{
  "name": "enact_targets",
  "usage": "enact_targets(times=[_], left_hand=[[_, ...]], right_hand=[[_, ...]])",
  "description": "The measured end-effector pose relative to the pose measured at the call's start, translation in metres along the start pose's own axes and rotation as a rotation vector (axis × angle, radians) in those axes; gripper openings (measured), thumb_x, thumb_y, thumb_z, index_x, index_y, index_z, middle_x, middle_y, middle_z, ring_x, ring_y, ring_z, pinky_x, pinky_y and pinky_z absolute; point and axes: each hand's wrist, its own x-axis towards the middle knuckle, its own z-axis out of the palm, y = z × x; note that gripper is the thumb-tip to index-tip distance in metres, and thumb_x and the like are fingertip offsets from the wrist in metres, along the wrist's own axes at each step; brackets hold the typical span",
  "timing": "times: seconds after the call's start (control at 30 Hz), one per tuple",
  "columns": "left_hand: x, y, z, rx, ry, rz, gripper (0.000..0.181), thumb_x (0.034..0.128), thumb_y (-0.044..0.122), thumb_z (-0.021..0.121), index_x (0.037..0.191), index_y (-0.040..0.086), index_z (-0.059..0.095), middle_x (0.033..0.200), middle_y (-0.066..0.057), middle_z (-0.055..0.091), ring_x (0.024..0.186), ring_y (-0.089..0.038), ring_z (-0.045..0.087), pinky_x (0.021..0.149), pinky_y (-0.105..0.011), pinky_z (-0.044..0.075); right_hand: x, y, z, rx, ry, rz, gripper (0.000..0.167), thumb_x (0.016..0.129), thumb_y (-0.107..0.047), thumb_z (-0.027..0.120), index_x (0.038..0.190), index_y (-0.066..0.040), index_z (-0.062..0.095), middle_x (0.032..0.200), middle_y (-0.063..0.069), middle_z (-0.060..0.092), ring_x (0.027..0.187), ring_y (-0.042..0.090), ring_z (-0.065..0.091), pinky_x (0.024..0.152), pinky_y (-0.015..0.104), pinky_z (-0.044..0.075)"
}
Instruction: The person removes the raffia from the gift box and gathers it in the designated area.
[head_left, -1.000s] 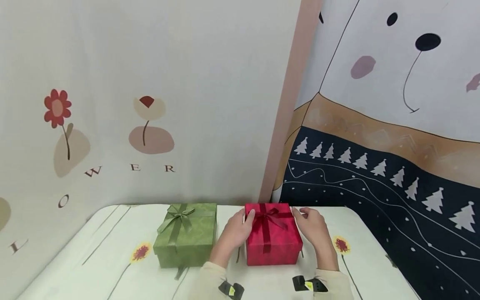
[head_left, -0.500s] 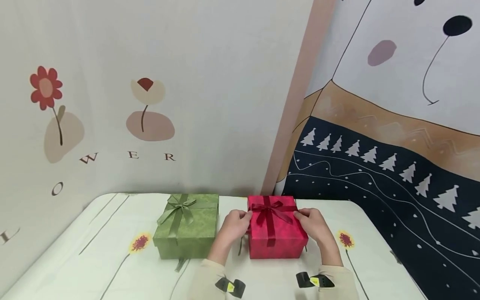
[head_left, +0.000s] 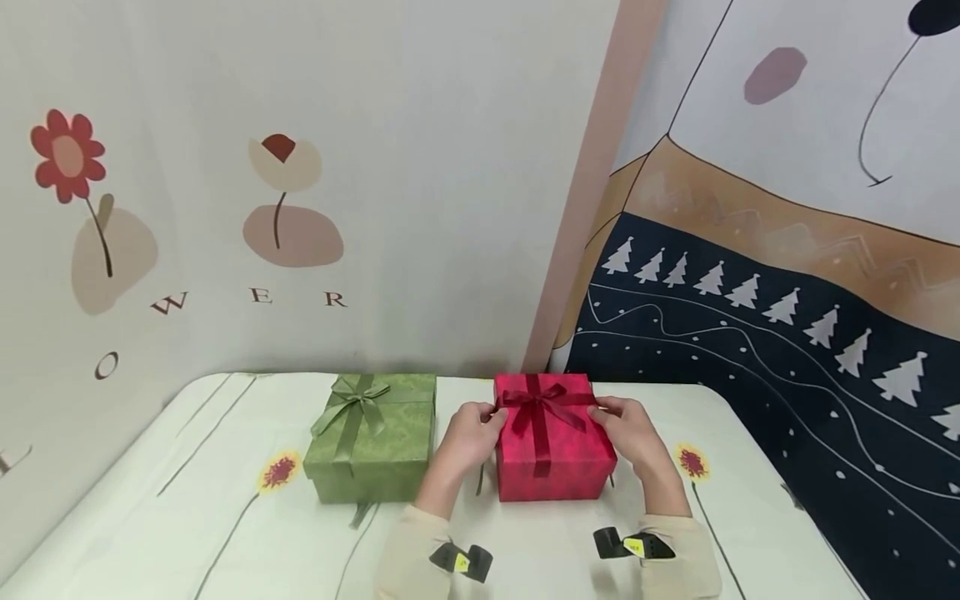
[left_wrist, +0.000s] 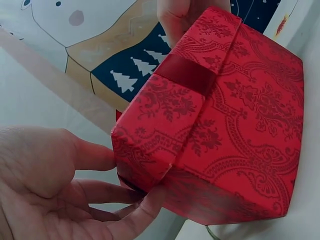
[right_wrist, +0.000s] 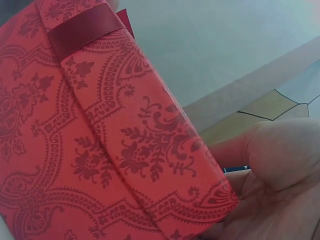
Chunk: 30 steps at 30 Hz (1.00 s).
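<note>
Red gift box (head_left: 555, 482) stands on the white tabletop (head_left: 543, 557), directly between the fingers of the two hands. Thumb and fingers of the left hand (head_left: 468, 439) are clamped on the lid (left_wrist: 167, 107) near one corner, the thumb against the lid's side and a finger at its lower edge. The right hand (head_left: 628, 432) grips the opposite side, its thumb at the lid's edge; its other fingers are partly hidden by the box. Dark red ribbon (head_left: 541, 452) runs across the lid, its bow lying between the two thumbs. Green gift box (head_left: 367, 479) stands to the left of the left fingers, near them but apart, with a green bow (head_left: 358, 400) on top. To the right of the right fingers, a yellow-edged flower (head_left: 692, 462) is printed on the tabletop's cover; beyond them hangs dark blue fabric (head_left: 675, 312) with white trees.
</note>
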Motion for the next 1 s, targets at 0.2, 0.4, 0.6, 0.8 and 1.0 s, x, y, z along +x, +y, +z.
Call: enact_targets(times=[0.2, 0.4, 0.6, 0.8, 1.0], left_hand=[[0.0, 0.005, -0.001, 0.009, 0.012, 0.028, 0.035, 0.1073, 0.016, 0.055, 0.127, -0.01, 0.066, 0.101, -0.015, 0.072, 0.089, -0.021, 0.068, 0.08, -0.037, 0.058], [-0.003, 0.01, -0.003, -0.012, 0.02, 0.034, 0.035, 0.1071, 0.016, 0.056, 0.13, -0.009, 0.065, 0.101, -0.015, 0.07, 0.083, -0.018, 0.067, 0.071, -0.032, 0.057], [-0.008, 0.018, -0.007, -0.046, 0.027, 0.082, 0.038, 0.1072, 0.018, 0.056, 0.135, -0.008, 0.063, 0.098, -0.014, 0.072, 0.082, -0.018, 0.068, 0.065, -0.029, 0.055], [-0.018, 0.032, -0.011, -0.042, 0.051, 0.191, 0.038, 0.1083, 0.018, 0.055, 0.139, -0.004, 0.061, 0.111, -0.015, 0.071, 0.093, -0.022, 0.068, 0.071, -0.032, 0.057], [-0.029, 0.045, -0.017, -0.103, 0.048, 0.239, 0.047, 0.1083, 0.015, 0.055, 0.151, -0.004, 0.048, 0.135, -0.018, 0.064, 0.114, -0.029, 0.065, 0.089, -0.037, 0.06]], right_hand=[[-0.001, -0.005, -0.002, 0.01, 0.005, -0.006, 0.045, 0.108, -0.012, 0.049, 0.149, 0.008, 0.048, 0.144, 0.031, 0.052, 0.127, 0.043, 0.054, 0.107, 0.054, 0.049], [-0.005, -0.009, -0.004, 0.018, 0.027, -0.02, 0.046, 0.109, -0.014, 0.049, 0.15, 0.006, 0.047, 0.144, 0.031, 0.052, 0.126, 0.044, 0.055, 0.106, 0.054, 0.05], [-0.016, -0.02, -0.009, 0.027, 0.072, -0.065, 0.048, 0.11, -0.017, 0.049, 0.153, 0.005, 0.045, 0.145, 0.031, 0.052, 0.126, 0.044, 0.055, 0.102, 0.049, 0.054], [-0.027, -0.03, -0.017, 0.052, 0.069, -0.097, 0.051, 0.11, -0.017, 0.048, 0.157, 0.0, 0.039, 0.147, 0.026, 0.048, 0.128, 0.042, 0.052, 0.1, 0.046, 0.056], [-0.036, -0.034, -0.026, 0.138, 0.051, -0.18, 0.053, 0.11, -0.014, 0.047, 0.16, -0.006, 0.036, 0.152, 0.021, 0.046, 0.134, 0.037, 0.05, 0.106, 0.036, 0.052]])
